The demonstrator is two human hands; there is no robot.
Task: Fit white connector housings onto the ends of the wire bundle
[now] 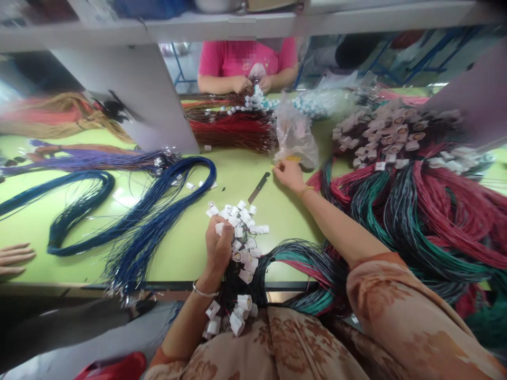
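My left hand [219, 244] is closed around a white plug connector [219, 228], thumb pressed against it. Beside that hand lies a cluster of similar white connectors [246, 259] on a bundle of black, green and red wires [301, 253] that runs over the table's front edge. My right hand [291, 174] reaches forward, its thumb and fingers pinched together at some small yellow pieces [292, 158] by the mouth of a clear plastic bag [296, 129]. Whether a piece sits between those fingertips is too small to make out. Between the hands lies a flat dark metal blade [259, 187].
Blue wire bundles [158, 211] spread over the green table [237, 169] at left. Piled red, green and black wires [396, 206] with white connectors fill the right. Opposite sits a person in a pink shirt [253, 58] handling wires. Another person's hand [16, 258] rests at far left.
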